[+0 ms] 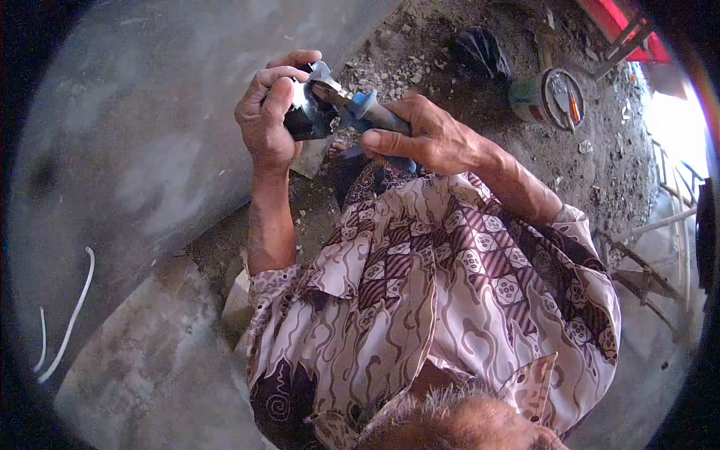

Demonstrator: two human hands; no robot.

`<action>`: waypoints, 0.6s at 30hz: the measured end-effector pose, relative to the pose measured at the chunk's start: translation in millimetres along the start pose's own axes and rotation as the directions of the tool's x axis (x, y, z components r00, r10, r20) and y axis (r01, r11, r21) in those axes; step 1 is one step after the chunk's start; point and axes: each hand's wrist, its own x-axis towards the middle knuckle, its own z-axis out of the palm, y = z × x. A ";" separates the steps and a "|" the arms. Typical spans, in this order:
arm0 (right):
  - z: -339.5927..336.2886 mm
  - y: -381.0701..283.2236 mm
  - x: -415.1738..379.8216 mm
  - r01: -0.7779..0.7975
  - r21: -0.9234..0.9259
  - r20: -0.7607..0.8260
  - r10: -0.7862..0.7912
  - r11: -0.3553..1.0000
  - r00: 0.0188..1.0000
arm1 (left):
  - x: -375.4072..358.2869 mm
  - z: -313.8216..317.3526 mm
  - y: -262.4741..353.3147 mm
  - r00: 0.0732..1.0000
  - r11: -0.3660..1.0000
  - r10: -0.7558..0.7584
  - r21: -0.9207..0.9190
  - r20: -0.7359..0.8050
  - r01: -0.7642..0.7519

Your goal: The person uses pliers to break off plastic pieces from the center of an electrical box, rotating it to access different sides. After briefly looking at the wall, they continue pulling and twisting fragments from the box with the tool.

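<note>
My left hand is closed around a dark, roughly cylindrical piece with shiny, ragged metal at its upper edge. What exactly this piece is, I cannot make out. Gripped in my right hand is a pair of pliers with blue-grey handles. The pliers' jaws point left and meet the bright torn metal near my left fingers. Both hands are raised in front of my body, and the lower part of the pliers is partly hidden by my right thumb and fingers.
To the left spreads a grey slab with thin white strips on it. Rubble and dirt cover the ground ahead. A black plastic bag and a bucket holding an orange-handled tool stand at the upper right, with metal frames farther right.
</note>
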 end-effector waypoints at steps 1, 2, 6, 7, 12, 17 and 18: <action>-0.1 -0.4 0.1 -0.007 -0.008 0.003 0.007 1.000 1.000 | -0.4 0.1 0.3 1.000 1.000 -0.001 0.013 -0.006 0.001; 0.0 -1.5 -0.4 -0.008 -0.008 0.003 0.008 1.000 1.000 | -0.9 0.1 0.7 1.000 1.000 -0.002 0.026 -0.011 0.002; 7.1 2.4 -0.4 -0.025 0.051 -0.017 0.026 0.998 1.000 | 0.1 1.8 -0.4 0.999 0.995 0.037 0.095 -0.020 -0.035; 11.7 7.5 0.2 -0.006 0.125 -0.033 0.010 0.992 0.999 | -0.7 4.8 0.7 0.997 0.993 0.064 0.106 -0.033 -0.060; 16.4 11.2 0.1 0.048 0.192 -0.058 -0.038 0.980 0.998 | 0.1 6.4 -1.3 0.991 0.984 0.130 0.127 -0.038 -0.125; 16.1 12.3 -1.6 0.020 0.172 -0.044 -0.013 0.985 0.999 | -0.8 10.2 -0.9 0.995 0.992 0.086 0.096 -0.043 -0.081; 17.3 13.2 -2.3 0.025 0.184 -0.052 -0.016 0.983 0.998 | -0.7 10.5 -1.1 0.995 0.992 0.086 0.096 -0.040 -0.082</action>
